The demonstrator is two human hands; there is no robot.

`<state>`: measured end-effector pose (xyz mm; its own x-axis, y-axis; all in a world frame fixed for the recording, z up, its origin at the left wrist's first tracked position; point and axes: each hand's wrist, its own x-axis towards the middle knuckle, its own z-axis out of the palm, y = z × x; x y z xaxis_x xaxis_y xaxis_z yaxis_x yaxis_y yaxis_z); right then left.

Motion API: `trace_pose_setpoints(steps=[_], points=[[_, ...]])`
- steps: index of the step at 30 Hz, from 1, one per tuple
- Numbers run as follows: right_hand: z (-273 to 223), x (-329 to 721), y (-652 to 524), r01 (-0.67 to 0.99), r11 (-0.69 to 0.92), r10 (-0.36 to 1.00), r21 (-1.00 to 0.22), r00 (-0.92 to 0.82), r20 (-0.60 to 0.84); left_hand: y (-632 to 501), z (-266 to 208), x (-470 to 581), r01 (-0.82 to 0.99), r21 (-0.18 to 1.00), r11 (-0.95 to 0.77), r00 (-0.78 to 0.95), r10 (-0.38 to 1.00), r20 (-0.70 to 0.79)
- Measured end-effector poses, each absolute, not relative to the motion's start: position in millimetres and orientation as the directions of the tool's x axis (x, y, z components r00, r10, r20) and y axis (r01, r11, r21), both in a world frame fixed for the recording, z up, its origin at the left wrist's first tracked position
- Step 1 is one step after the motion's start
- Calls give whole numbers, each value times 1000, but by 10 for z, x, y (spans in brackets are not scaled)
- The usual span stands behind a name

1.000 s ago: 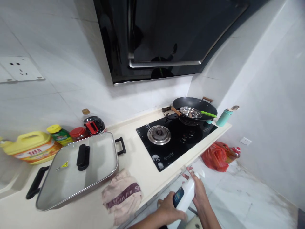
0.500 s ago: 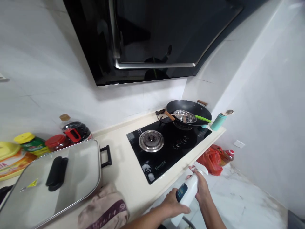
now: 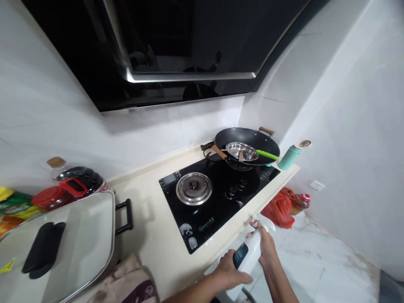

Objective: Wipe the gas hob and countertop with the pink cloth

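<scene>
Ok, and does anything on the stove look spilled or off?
Yes: patches of white foam lie on the black cooktop, at its near-left corner, far-left corner and close to the front edge. They stand out against the dark glass and may come from the held spray bottle.

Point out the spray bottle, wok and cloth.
Spray bottle (image 3: pixel 252 252): head view, on its white body.
Wok (image 3: pixel 241 134): head view, on its inner back wall.
Cloth (image 3: pixel 125 277): head view, on its beige part.
</scene>
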<state>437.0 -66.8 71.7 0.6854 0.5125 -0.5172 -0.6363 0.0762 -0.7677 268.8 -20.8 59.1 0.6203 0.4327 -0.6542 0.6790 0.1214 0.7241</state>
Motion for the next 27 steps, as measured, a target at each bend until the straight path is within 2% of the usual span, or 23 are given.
trace_pose_setpoints(steps=[7, 13, 19, 27], points=[[737, 4510, -688, -599, 52, 504, -799, 706, -497, -200, 634, 2837, 677, 730, 94, 620, 462, -634], [754, 4693, -614, -547, 113, 460, -830, 769, -444, -105, 824, 3023, 683, 725, 89, 627, 439, -644], [741, 4825, -571, -575, 59, 450, -816, 745, -492, -30, 833, 3169, 677, 731, 92, 622, 460, -634], [820, 5046, -468, -526, 50, 455, -849, 769, -449, -14, 862, 3368, 659, 738, 145, 621, 448, -643]])
